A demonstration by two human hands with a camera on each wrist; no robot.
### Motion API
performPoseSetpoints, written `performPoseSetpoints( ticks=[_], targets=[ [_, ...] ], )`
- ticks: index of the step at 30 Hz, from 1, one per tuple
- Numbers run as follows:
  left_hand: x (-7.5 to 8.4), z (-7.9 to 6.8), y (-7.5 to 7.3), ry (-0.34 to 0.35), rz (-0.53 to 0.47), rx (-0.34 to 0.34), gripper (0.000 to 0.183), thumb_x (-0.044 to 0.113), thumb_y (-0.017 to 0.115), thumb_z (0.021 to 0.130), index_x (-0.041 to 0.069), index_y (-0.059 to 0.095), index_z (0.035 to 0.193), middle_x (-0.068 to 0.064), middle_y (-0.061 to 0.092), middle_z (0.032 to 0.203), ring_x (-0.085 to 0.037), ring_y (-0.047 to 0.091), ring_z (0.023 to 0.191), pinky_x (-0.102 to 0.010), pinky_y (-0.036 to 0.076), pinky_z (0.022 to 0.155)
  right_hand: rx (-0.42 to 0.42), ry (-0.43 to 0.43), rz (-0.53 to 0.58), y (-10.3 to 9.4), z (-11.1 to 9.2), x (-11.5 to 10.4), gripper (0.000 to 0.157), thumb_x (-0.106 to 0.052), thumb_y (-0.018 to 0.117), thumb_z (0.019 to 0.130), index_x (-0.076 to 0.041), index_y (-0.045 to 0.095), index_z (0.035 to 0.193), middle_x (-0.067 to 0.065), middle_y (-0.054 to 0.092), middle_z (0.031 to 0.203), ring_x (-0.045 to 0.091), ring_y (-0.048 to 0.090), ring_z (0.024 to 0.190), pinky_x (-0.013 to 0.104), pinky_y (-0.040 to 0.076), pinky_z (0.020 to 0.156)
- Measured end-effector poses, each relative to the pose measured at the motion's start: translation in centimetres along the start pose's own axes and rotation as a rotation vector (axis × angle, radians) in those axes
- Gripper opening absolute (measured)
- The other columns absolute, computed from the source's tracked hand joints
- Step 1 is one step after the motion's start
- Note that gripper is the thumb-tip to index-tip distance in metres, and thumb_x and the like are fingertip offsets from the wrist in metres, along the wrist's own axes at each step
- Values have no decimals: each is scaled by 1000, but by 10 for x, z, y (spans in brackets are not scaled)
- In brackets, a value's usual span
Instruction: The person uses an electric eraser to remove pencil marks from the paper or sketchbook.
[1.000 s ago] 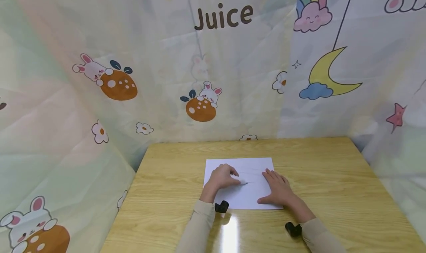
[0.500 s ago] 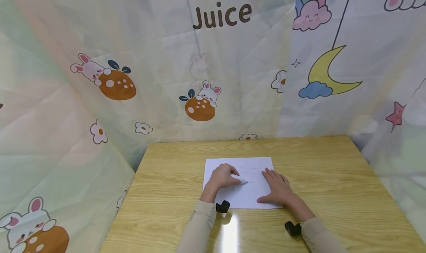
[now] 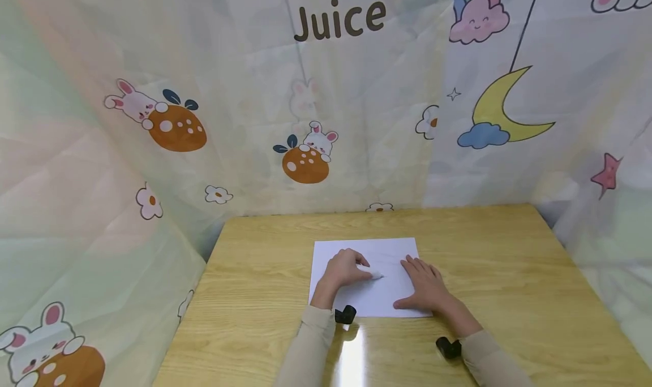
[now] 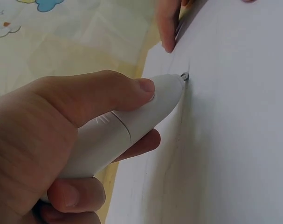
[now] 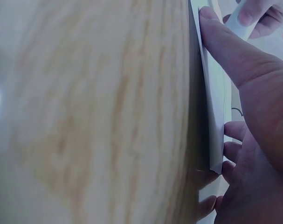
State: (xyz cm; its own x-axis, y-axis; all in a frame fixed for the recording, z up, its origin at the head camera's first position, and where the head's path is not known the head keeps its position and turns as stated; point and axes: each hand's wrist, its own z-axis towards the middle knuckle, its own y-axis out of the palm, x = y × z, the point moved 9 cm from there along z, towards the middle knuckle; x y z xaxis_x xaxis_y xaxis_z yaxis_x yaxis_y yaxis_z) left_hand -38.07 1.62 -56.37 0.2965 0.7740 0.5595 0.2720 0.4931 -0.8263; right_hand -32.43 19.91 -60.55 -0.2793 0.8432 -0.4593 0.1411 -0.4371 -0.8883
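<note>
My left hand (image 3: 342, 269) grips a white, pen-shaped electric eraser (image 4: 97, 149), the thumb lying on its upper side near the front. The metal-ringed tip meets a white sheet of paper (image 3: 377, 305) on the table. Faint pencil-like lines run across the paper in the left wrist view. On the sheet's right side rests my right hand (image 3: 428, 288), fingers spread and extended. In the right wrist view its thumb (image 5: 225, 44) presses near the paper's front edge, which lifts slightly off the wood. The rear of the eraser is hidden inside the left palm.
The wooden table (image 3: 265, 279) extends on every side of the paper. A printed cloth backdrop (image 3: 244, 93) hangs behind and along the sides. Small black devices (image 3: 347, 314) sit by both wrists, close above the tabletop.
My left hand and the eraser have moved slightly right along a faint line; the short line seen earlier beyond the tip is now hard to see. My right hand stays put.
</note>
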Motion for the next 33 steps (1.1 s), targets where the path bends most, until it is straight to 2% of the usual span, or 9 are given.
performPoseSetpoints(
  ticks=[6, 12, 18, 25, 30, 33],
  targets=[
    [0, -4, 4, -35, 32, -17, 20, 37, 85, 72, 23, 77, 84, 16, 66, 83, -2, 54, 71, -26, 45, 63, -14, 8, 19, 4, -6, -1, 120, -74, 74, 62, 0, 34, 148, 23, 26, 154, 45, 22, 138, 65, 14, 104],
    [9, 0, 5, 10, 20, -5, 20, 37, 84, 74, 22, 77, 85, 15, 66, 84, -2, 54, 69, -26, 45, 62, 3, 14, 22, 0, -5, -2, 119, -73, 75, 62, 0, 35, 147, 23, 27, 153, 45, 22, 138, 65, 14, 104],
    [8, -1, 4, -25, 44, 10, 18, 37, 84, 73, 24, 77, 83, 16, 65, 82, -2, 53, 68, -25, 44, 60, -21, 23, 25, -2, -4, -1, 119, -71, 76, 63, 0, 33, 149, 22, 25, 154, 44, 20, 139, 64, 13, 105],
    [14, 1, 3, 4, 8, 9, 20, 36, 83, 73, 21, 77, 85, 16, 65, 80, -3, 52, 65, -25, 43, 57, 13, 9, 7, -7, -4, -1, 117, -69, 77, 64, 0, 35, 148, 22, 27, 154, 44, 22, 139, 65, 15, 104],
    [11, 0, 4, -11, 30, -1, 19, 36, 84, 72, 23, 77, 83, 18, 63, 76, -3, 51, 63, -26, 42, 55, -9, 15, 18, -2, -6, 1, 117, -71, 76, 63, -1, 34, 149, 22, 26, 154, 43, 21, 139, 65, 14, 104],
    [15, 1, 4, 13, 17, 1, 19, 36, 84, 72, 22, 77, 83, 17, 63, 75, -4, 52, 63, -26, 43, 55, -6, 22, 21, -2, -5, 3, 118, -71, 76, 63, -3, 34, 149, 21, 26, 155, 42, 21, 140, 64, 13, 105]
  ],
)
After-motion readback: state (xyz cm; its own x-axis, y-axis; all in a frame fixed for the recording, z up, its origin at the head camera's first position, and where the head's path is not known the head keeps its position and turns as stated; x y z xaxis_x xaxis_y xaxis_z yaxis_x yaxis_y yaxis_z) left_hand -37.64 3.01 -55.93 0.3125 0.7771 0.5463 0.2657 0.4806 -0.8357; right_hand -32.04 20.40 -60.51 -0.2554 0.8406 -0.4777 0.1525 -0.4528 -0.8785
